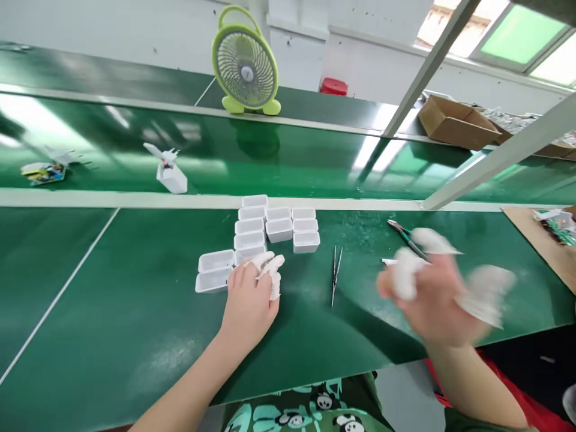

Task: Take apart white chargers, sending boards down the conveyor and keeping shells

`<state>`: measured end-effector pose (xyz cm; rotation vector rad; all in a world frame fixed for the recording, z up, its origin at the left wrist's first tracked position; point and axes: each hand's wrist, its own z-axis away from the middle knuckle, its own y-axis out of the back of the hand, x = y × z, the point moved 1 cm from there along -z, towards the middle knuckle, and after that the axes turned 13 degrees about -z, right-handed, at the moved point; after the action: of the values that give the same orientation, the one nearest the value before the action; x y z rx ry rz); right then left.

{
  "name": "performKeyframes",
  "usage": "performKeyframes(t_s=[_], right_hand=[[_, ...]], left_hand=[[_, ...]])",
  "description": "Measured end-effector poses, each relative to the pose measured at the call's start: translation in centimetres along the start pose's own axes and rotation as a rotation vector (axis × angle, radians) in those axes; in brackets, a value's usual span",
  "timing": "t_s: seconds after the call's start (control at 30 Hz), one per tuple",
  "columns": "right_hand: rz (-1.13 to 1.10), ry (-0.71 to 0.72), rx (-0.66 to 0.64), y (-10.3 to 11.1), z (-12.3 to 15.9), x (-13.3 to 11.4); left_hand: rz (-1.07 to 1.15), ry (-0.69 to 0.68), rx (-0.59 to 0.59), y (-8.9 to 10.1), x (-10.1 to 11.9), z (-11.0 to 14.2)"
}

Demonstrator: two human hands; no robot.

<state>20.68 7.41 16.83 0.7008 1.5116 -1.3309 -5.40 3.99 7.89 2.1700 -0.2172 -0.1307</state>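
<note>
White finger coverings wrap several fingers of both hands. My left hand (pixel 252 291) lies at the near end of a cluster of small white plastic boxes (pixel 249 241). Its fingers are curled together beside the nearest boxes, and whatever they hold is hidden beneath them. Two more boxes (pixel 215 279) adjoin the hand on its left. My right hand (pixel 436 294) is raised above the bench on the right, smeared by motion, so its grip is unclear. Behind it lie green-handled pliers (pixel 402 235), partly covered. Metal tweezers (pixel 335 276) rest on the bench between the hands.
The green bench (pixel 135 336) has a raised shelf behind it, with a green fan (pixel 246 66) at the back. A white box with small parts (pixel 171 177) and a cluster of components (pixel 44 173) sit farther left. Cardboard boxes (pixel 459 123) stand at right, near a slanting post (pixel 499 156).
</note>
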Motion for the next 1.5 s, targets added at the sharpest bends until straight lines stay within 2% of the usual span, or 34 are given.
performKeyframes(t_s=[0.13, 0.3, 0.4, 0.57, 0.67, 0.77, 0.83, 0.93, 1.07, 1.13, 1.3, 1.4, 1.5], right_hand=[[-0.167, -0.018, -0.071, -0.6, -2.2, 3.3], [-0.063, 0.175, -0.031, 1.0, -2.5, 7.1], [-0.043, 0.182, -0.049, 1.8, -1.7, 8.1], [0.078, 0.210, -0.090, 1.9, -1.4, 8.5], [0.346, 0.226, -0.089, 1.9, -1.6, 8.6], [0.591, 0.262, -0.181, 1.8, -1.5, 8.7], [0.653, 0.283, -0.227, 1.7, -1.5, 8.8], [0.693, 0.268, -0.229, 1.6, -1.4, 8.9], [0.687, 0.195, -0.251, 1.7, -1.5, 8.9], [0.675, 0.186, -0.266, 1.6, -1.5, 8.9], [0.710, 0.278, -0.285, 1.1, -1.5, 8.8], [0.706, 0.274, -0.273, 1.1, -1.5, 8.7], [0.700, 0.270, -0.270, 1.1, -1.6, 8.6]], left_hand=[[-0.061, 0.026, 0.024, 1.0, -1.8, -0.3], [-0.259, -0.082, -0.066, 1.8, -3.8, 0.8], [-0.304, -0.091, -0.098, 2.0, -3.3, 1.4], [-0.090, -0.267, -0.017, 2.4, 0.2, 0.6], [0.055, -0.383, 0.014, 2.2, 2.4, -0.6], [0.134, -0.446, 0.020, 1.4, 3.4, -1.6], [0.158, -0.451, 0.021, 0.8, 3.4, -1.7], [0.238, -0.401, -0.013, 0.0, 2.8, -1.1], [0.422, -0.276, -0.158, -0.4, 1.8, 0.0], [0.472, -0.296, -0.213, -0.4, 1.6, 0.2], [0.557, -0.360, -0.293, -0.5, 1.6, -0.1], [0.571, -0.346, -0.297, -0.3, 1.6, -0.3], [0.530, -0.351, -0.228, 0.1, 1.7, -0.4]])
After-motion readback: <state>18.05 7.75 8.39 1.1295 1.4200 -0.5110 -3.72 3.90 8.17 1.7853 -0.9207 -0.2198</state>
